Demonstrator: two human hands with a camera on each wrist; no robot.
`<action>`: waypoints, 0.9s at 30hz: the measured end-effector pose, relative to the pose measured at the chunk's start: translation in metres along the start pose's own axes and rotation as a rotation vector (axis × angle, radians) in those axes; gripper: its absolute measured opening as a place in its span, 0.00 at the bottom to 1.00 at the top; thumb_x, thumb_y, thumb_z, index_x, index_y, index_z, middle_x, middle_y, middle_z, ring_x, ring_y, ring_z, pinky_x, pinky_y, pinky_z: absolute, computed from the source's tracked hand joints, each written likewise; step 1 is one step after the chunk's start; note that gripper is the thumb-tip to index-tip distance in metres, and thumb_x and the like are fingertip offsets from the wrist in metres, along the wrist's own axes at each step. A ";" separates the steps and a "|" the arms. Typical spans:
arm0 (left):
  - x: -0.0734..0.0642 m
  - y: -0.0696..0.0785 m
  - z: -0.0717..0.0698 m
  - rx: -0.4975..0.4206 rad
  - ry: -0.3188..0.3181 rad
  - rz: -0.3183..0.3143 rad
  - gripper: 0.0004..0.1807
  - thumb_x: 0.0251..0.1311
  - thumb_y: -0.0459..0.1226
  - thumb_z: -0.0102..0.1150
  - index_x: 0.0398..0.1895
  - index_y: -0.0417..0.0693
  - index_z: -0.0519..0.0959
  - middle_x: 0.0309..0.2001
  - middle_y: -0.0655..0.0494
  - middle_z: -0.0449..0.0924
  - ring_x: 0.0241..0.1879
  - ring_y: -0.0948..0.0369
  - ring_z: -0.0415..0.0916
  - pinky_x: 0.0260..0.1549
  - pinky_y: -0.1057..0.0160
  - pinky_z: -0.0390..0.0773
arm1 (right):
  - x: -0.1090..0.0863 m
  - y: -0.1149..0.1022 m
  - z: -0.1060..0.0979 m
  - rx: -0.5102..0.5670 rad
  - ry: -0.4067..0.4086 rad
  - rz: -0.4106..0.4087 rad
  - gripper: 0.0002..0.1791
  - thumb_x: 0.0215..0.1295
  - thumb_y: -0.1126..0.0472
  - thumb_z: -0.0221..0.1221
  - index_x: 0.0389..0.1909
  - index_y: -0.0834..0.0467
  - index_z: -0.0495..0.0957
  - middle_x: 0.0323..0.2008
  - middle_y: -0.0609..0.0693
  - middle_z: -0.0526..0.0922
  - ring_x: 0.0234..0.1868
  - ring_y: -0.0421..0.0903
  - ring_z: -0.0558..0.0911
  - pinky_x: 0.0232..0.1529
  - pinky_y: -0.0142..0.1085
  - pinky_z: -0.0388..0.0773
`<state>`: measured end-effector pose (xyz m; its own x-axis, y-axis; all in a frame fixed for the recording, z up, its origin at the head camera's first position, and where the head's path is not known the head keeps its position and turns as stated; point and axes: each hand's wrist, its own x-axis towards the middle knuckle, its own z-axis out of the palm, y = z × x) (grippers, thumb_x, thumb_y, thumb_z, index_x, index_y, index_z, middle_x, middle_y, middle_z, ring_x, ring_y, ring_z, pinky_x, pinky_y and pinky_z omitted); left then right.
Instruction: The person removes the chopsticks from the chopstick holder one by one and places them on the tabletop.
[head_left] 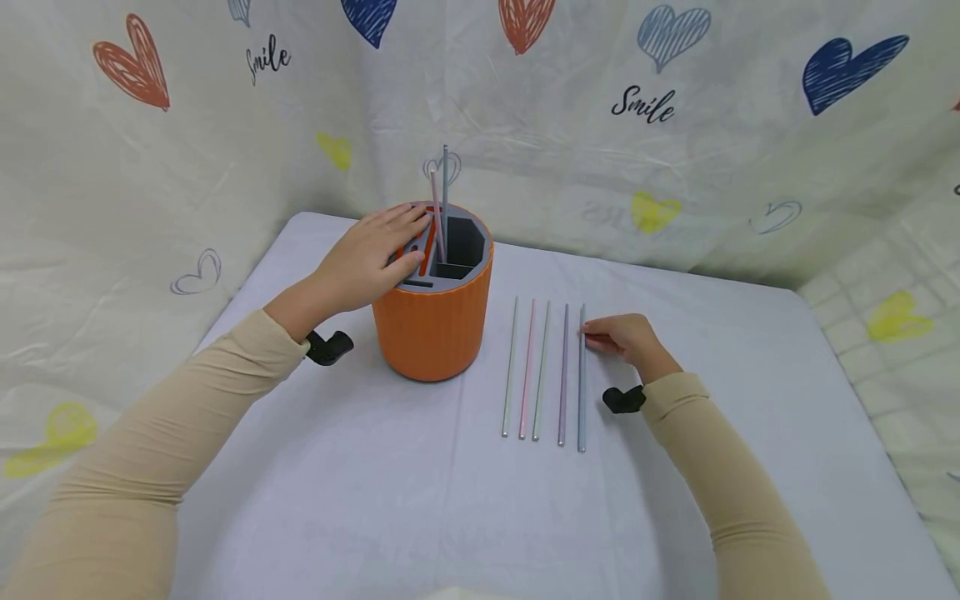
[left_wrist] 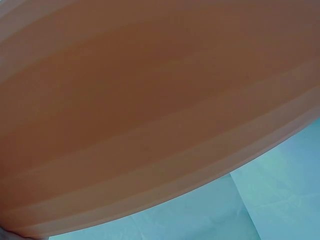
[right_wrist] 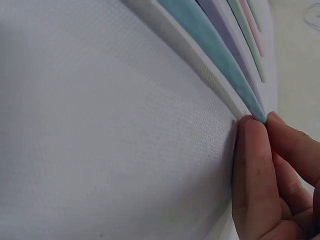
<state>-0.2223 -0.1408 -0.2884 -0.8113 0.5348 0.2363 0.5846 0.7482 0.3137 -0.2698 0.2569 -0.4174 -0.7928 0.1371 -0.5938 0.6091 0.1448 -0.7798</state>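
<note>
An orange utensil holder [head_left: 431,333] with a grey slotted top stands left of centre; its ribbed wall [left_wrist: 150,100] fills most of the left wrist view. My left hand [head_left: 371,254] rests on its top with fingers extended. A pink chopstick [head_left: 434,187] and a blue one [head_left: 446,175] stand upright in its large compartment. My right hand [head_left: 626,337] pinches the far, thin end of a blue chopstick [head_left: 582,392] lying on the table. Left of that lie a purple chopstick [head_left: 563,375], a green one [head_left: 542,371], a pink one [head_left: 527,371] and another green one [head_left: 509,371].
A white cloth [head_left: 360,500] covers the table. Behind and beside it hangs a pale curtain [head_left: 525,150] printed with hearts and words. The holder stands near the table's back edge, with the chopsticks in a row to its right.
</note>
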 end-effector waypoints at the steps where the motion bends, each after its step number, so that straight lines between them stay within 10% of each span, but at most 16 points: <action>1: 0.000 0.000 0.000 -0.001 0.001 0.000 0.31 0.69 0.48 0.37 0.70 0.43 0.56 0.73 0.51 0.49 0.73 0.54 0.43 0.71 0.54 0.43 | 0.000 0.000 0.000 -0.021 0.014 -0.002 0.11 0.54 0.69 0.64 0.39 0.63 0.76 0.19 0.45 0.82 0.22 0.37 0.83 0.32 0.28 0.82; 11: 0.000 -0.001 0.001 0.001 0.005 0.002 0.30 0.69 0.48 0.37 0.70 0.43 0.56 0.73 0.52 0.49 0.73 0.54 0.43 0.71 0.54 0.43 | -0.005 -0.006 0.003 -0.086 0.094 -0.029 0.08 0.53 0.67 0.65 0.35 0.62 0.79 0.17 0.44 0.82 0.22 0.38 0.83 0.35 0.29 0.82; 17: 0.001 -0.001 0.001 0.003 0.004 0.005 0.30 0.69 0.48 0.37 0.70 0.43 0.56 0.73 0.51 0.49 0.73 0.53 0.43 0.71 0.54 0.43 | -0.023 -0.022 0.005 0.130 0.066 -0.124 0.24 0.55 0.69 0.62 0.55 0.67 0.73 0.20 0.44 0.84 0.27 0.39 0.85 0.37 0.31 0.82; 27: 0.000 -0.002 0.002 0.003 0.013 0.007 0.30 0.69 0.48 0.37 0.70 0.43 0.56 0.72 0.51 0.50 0.73 0.53 0.44 0.71 0.54 0.44 | -0.050 -0.052 0.026 0.314 -0.073 -0.298 0.23 0.55 0.72 0.62 0.54 0.70 0.74 0.29 0.49 0.86 0.34 0.43 0.86 0.46 0.34 0.80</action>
<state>-0.2235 -0.1421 -0.2908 -0.8068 0.5351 0.2503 0.5904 0.7457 0.3089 -0.2619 0.2170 -0.3526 -0.9394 0.0629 -0.3371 0.3263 -0.1387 -0.9350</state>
